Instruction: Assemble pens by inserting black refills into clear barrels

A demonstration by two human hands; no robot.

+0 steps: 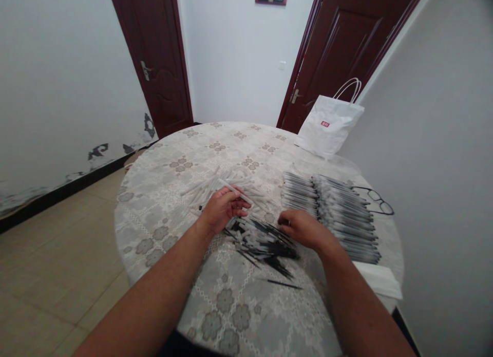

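Observation:
My left hand (226, 208) is closed around a translucent white pen barrel (235, 192), which slants across the fingers. Behind and around that hand lies a loose heap of similar pen barrels (200, 191). Nearer to me is a pile of black pen refills (269, 246) mixed with small whitish pieces. My right hand (302, 227) is at the right edge of this pile, its fingers curled in; whatever is between the fingertips is hidden. One single refill (284, 284) lies apart in front of the pile.
Rows of pens (346, 213) are laid out on the right of the round table (154, 192), covered by a patterned cloth. Beside them are eyeglasses (379, 202) and a folded white item (379, 279). A white paper bag (329, 126) stands at the back right.

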